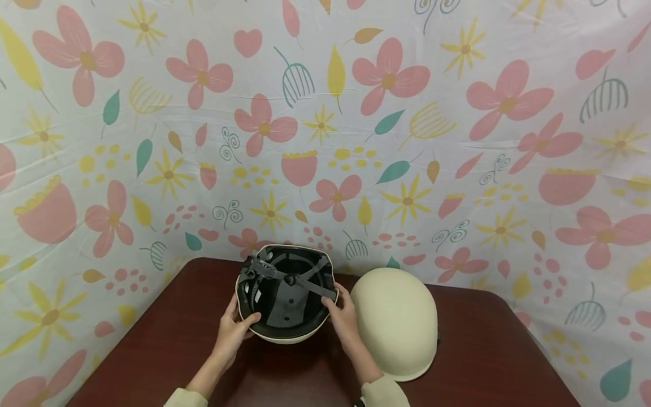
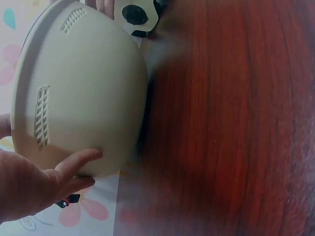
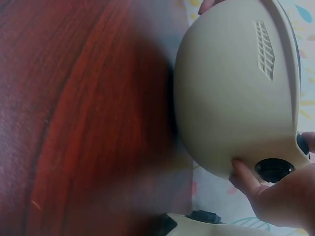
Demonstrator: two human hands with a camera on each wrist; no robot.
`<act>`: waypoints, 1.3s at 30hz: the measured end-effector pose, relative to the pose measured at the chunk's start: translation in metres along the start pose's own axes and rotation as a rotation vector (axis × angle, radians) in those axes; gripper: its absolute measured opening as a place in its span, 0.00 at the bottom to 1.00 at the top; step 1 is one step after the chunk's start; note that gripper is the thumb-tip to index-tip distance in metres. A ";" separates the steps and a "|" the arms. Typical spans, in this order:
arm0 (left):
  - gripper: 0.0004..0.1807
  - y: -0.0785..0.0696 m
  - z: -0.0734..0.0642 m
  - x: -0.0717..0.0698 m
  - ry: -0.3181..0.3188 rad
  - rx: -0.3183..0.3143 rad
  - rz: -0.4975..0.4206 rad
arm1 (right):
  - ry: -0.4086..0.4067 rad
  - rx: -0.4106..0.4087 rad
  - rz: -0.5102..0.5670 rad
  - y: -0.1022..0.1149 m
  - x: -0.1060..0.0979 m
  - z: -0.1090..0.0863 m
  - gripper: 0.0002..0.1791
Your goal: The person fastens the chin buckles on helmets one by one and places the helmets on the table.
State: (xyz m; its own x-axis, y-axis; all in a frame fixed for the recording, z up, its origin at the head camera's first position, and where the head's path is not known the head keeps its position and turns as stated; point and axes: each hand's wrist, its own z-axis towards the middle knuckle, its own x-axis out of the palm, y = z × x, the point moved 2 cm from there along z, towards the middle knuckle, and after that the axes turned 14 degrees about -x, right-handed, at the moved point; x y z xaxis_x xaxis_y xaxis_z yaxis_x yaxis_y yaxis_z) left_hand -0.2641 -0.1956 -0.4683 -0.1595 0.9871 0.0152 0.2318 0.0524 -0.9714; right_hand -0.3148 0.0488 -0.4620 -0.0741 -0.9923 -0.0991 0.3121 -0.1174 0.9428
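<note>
Jointly, my left hand and right hand clamped fingers round the strapped helmet, lower centre of frame; second helmet lay dome-up, right of centre.

Soft, even light washes the floral backdrop, while hazy wrist views show dark shadow on the table beside the upturned helmet.

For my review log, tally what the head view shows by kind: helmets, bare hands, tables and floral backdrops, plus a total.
Helmets: 2 (held helmet, dome-up helmet)
Bare hands: 2 (left hand, right hand)
Tables: 1 (dark red-brown table)
Floral backdrops: 1 (white floral backdrop)
Total: 6
</note>
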 end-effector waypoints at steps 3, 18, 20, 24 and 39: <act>0.48 0.000 -0.002 0.002 -0.021 -0.010 0.013 | 0.000 -0.016 -0.044 0.002 -0.001 0.003 0.32; 0.50 -0.001 -0.006 0.009 -0.017 0.004 0.031 | 0.049 -0.179 -0.147 0.064 -0.004 0.033 0.28; 0.50 0.000 -0.006 0.011 -0.007 0.014 0.025 | 0.115 -0.199 -0.190 0.080 0.001 0.036 0.29; 0.51 0.001 -0.007 0.014 0.000 0.033 0.008 | 0.258 -0.266 -0.231 0.105 0.018 0.045 0.29; 0.52 0.001 -0.006 0.025 -0.005 0.048 -0.008 | 0.424 -0.107 -0.119 0.113 0.068 0.080 0.23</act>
State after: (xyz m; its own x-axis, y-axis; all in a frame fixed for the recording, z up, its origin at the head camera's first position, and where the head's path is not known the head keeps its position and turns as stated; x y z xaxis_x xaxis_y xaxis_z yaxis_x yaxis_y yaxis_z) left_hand -0.2621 -0.1703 -0.4675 -0.1663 0.9858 0.0220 0.1840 0.0529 -0.9815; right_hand -0.3603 -0.0293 -0.3363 0.2723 -0.8972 -0.3478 0.4229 -0.2131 0.8808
